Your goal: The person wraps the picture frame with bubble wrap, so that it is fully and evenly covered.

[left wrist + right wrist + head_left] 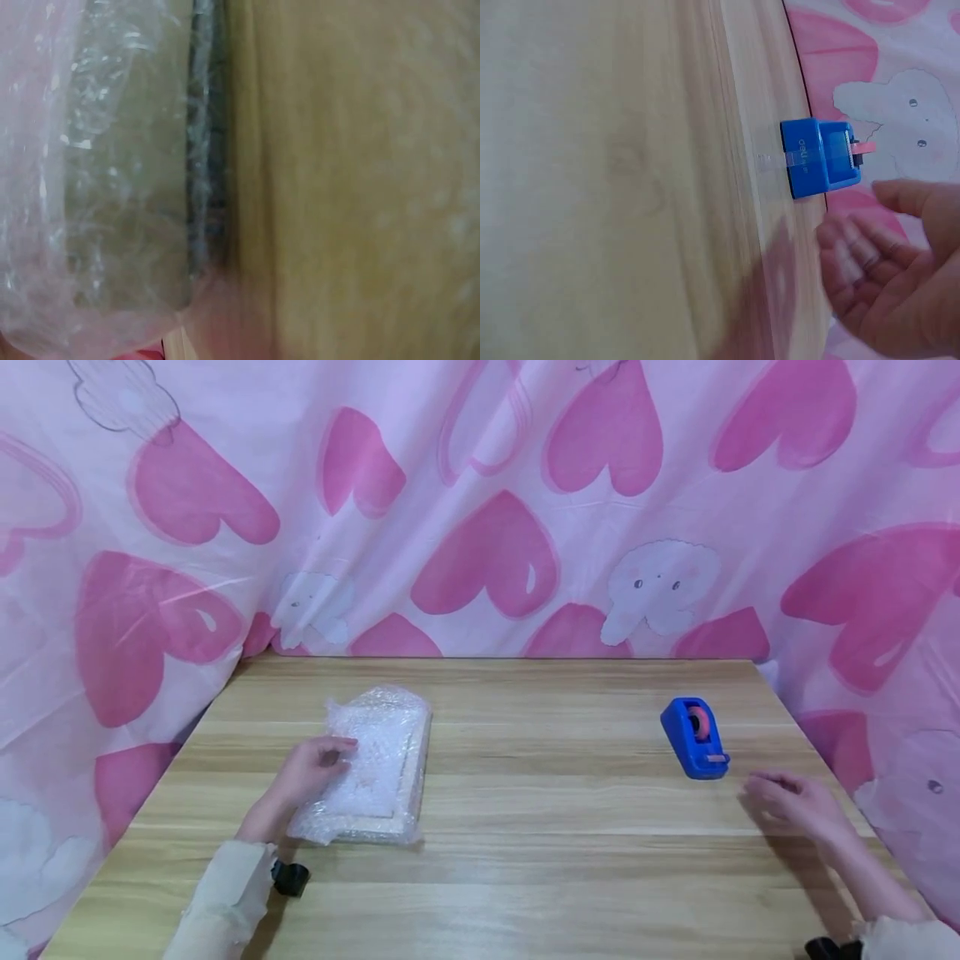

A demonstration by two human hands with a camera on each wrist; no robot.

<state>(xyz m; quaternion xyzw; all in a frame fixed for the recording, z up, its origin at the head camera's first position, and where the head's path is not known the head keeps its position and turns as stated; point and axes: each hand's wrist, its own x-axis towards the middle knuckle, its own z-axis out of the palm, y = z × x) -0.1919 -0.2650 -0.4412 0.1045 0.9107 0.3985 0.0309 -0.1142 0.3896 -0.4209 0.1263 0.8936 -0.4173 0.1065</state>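
Observation:
A flat rectangular package [375, 777] in clear bubble wrap lies on the left half of the table. My left hand [306, 772] rests over its left side, fingers loosely bent and fingertips on the wrap. The left wrist view shows the bubble wrap [112, 172] up close and blurred, with a dark edge inside it. At the right stands a blue tape dispenser [693, 739] with a pinkish roll in it. Just to its near right hovers my right hand [798, 802], holding nothing. Its fingers are loosely bent, the thumb apart from them in the right wrist view.
The wood-grain table [525, 877] runs back to a pink heart-print curtain [480, 485], which also hangs along both sides. Each wrist wears a dark device, the left one [290, 877] standing out below its sleeve.

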